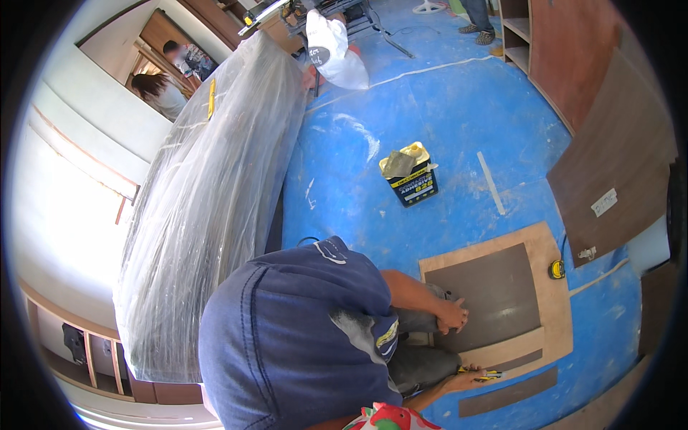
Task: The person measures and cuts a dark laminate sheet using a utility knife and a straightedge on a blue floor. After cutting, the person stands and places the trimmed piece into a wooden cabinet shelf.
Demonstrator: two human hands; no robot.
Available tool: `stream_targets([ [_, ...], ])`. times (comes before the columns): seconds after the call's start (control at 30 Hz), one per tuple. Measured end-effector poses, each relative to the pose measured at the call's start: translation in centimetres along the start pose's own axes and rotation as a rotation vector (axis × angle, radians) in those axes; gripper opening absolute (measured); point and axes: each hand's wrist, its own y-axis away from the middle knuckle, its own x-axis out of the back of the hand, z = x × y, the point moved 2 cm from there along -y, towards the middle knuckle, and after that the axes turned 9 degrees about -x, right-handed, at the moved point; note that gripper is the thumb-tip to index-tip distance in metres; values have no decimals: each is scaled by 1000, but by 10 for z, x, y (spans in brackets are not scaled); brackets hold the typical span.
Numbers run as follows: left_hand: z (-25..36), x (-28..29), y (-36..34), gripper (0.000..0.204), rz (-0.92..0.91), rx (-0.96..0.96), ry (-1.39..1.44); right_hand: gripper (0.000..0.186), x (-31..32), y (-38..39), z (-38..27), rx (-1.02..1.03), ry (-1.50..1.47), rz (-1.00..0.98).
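Observation:
My left hand (pixel 451 316) rests at the near edge of a dark brown sheet (pixel 494 290), its fingers apart and nothing seen in them. The sheet lies on a larger light-wood panel (pixel 555 326) on the floor. Lower down, my right hand (pixel 467 375) is closed round a small yellow-and-black utility knife (pixel 491 375). The knife points right, over the panel's lower edge, next to a narrow dark strip on the wood. A second dark brown strip (pixel 509 393) lies just below the panel. On the panel's right edge sits a yellow-and-black tape measure (pixel 557 269).
A square black-and-yellow adhesive tub (pixel 413 188) stands on the blue floor covering (pixel 337 186). Clear plastic (pixel 215 208) wraps a bulky item at left. A brown panel with sockets (pixel 609 172) leans at right. Other people are in the background.

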Motion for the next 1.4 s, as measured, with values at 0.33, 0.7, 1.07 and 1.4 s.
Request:
stream_targets([
  [0.33, -6, 16, -6, 25, 81, -141, 342, 59, 0, -8, 10, -79, -32, -22],
  [0.7, 33, 53, -74, 37, 243, -202, 96, 52, 7, -22, 46, -245, -368, 87],
  [1.07, 78, 56, -225, 102, -199, -132, -456, 55, 20, -110, 14, 331, 95, 248],
  [1.4, 76, 47, -232, 125, -300, -113, -379, 55, -1, -168, 0, 253, 123, 214],
])
